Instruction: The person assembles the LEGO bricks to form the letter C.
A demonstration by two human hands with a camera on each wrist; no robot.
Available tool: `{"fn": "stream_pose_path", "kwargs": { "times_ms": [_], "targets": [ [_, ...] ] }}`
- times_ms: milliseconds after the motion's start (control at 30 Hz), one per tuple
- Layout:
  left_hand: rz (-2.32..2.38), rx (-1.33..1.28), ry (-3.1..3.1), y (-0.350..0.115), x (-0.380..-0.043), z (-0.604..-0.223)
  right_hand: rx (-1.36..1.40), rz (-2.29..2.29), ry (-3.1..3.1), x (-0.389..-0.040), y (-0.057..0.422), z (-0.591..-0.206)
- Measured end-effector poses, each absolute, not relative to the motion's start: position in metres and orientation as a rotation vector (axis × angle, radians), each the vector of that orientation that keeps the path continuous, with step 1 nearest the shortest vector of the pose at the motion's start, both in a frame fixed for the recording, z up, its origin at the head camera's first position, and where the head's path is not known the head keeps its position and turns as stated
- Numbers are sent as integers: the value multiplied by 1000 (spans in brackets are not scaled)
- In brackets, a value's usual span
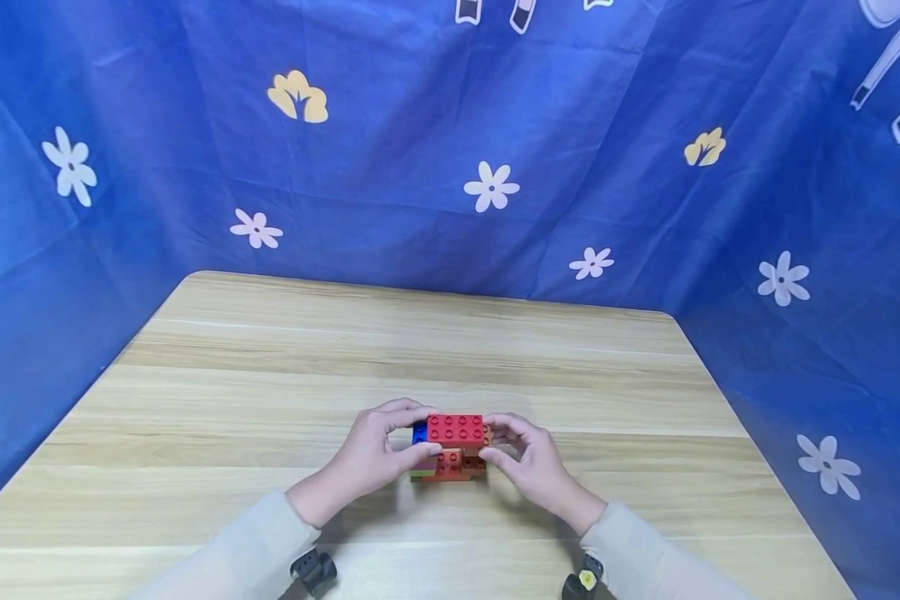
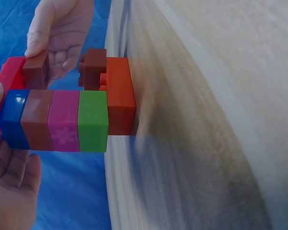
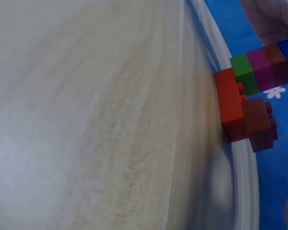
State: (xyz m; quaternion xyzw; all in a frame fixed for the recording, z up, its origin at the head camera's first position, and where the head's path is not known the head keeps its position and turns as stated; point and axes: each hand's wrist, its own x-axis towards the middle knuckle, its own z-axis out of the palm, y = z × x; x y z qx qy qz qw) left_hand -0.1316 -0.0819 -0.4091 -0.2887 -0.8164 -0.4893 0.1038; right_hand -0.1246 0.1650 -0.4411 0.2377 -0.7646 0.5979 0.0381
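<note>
A red brick [image 1: 454, 429] spans the top of a small block structure. Under its left end stands a column of blue [image 2: 15, 120], brown [image 2: 37, 120], magenta [image 2: 64, 120] and green [image 2: 93, 120] bricks, on an orange base brick [image 2: 121, 96] on the table. My left hand [image 1: 371, 446] pinches the red brick's left end, beside the blue brick. With thumb and fingers, my right hand [image 1: 532, 462] pinches an upper brown brick [image 2: 36, 69] beneath the red brick's right end. A gap separates it from a lower brown brick [image 3: 259, 123] on the base.
The wood-grain table [image 1: 270, 350] stretches around the structure on all sides. Blue cloth [image 1: 390, 150] with flower prints hangs behind the table and along both sides.
</note>
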Motion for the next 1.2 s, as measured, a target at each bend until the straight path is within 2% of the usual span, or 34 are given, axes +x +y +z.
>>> {"fn": "stream_pose_path", "kwargs": {
  "times_ms": [300, 567, 1200],
  "targets": [
    [-1438, -844, -2413, -82, -133, -410, 728, 1830, -2354, -119, 164, -426],
    [-1434, -841, -2428, -82, -132, -408, 785, 1771, -2276, -124, 166, -443],
    [-1419, -870, -2481, -83, -132, -403, 827, 1787, -2288, -124, 168, -437]
  ]
}}
